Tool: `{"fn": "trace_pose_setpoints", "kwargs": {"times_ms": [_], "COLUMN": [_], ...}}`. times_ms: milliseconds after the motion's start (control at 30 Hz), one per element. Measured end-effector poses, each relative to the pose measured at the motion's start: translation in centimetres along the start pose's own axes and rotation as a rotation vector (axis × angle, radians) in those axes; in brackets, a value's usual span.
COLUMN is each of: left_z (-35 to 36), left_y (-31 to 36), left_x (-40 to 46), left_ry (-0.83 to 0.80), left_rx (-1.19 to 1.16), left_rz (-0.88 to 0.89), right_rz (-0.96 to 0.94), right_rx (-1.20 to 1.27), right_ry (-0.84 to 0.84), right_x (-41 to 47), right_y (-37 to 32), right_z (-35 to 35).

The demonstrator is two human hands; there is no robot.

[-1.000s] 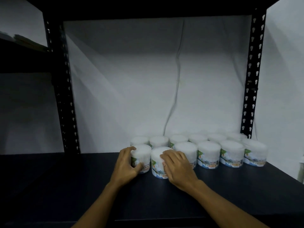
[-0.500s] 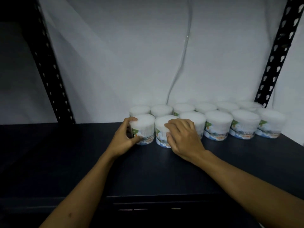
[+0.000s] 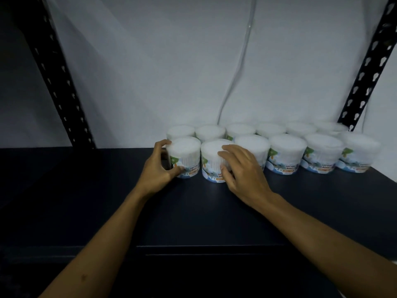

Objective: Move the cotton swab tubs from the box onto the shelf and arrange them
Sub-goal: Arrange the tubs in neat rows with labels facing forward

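My left hand [image 3: 158, 168] is wrapped around the leftmost tub of the front row [image 3: 185, 157], thumb low on its label and fingers curled round its far left side, so it is grasping that tub. My right hand [image 3: 242, 171] lies over the second tub [image 3: 211, 160], fingers spread across its top and front, thumb pressed on the label; it covers and grips that tub rather than lying flat beside it. The two tubs stand upright, just beside each other, on the dark shelf [image 3: 107, 190].

From my view both bare forearms reach in from the lower edge, the left from the lower left, the right from the lower right.

To the right of my hands the front row [image 3: 320, 155] runs on with four more tubs, upright and close together, each with a white top and a label showing a green tree and blue band. Behind them a back row [image 3: 240, 130] of tubs stands against the white wall [image 3: 150, 72]; I count about six, though the far right ones are blurred. All the tubs sit in the right half of the shelf, near the back.

A pale cable [image 3: 238, 67] hangs down the wall and drops behind the back row. Black slotted uprights frame the bay, one at left [image 3: 62, 93] and one at right [image 3: 365, 72].
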State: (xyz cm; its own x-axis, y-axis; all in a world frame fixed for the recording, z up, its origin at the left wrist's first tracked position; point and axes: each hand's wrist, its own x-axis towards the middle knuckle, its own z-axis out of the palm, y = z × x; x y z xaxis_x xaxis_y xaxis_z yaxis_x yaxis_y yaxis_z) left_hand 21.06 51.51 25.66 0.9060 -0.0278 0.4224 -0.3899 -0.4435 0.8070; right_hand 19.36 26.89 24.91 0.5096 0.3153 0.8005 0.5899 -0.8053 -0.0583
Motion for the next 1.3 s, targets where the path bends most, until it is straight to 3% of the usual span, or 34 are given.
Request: {"fn": "trace_pose_setpoints", "kwargs": {"times_ms": [567, 1300], "left_z": [-0.1, -0.1], "left_y": [-0.9, -0.3], "left_x": [0.1, -0.3], "left_ry": [0.062, 0.070], "left_rx": [0.134, 0.161], "left_rz": [0.137, 0.088], "right_rz": [0.067, 0.048], "right_rx": [0.051, 0.046], "right_ry": [0.040, 0.102], "right_x": [0.3, 0.9], "right_y": [-0.6, 0.3], "right_z": [-0.4, -0.1]}}
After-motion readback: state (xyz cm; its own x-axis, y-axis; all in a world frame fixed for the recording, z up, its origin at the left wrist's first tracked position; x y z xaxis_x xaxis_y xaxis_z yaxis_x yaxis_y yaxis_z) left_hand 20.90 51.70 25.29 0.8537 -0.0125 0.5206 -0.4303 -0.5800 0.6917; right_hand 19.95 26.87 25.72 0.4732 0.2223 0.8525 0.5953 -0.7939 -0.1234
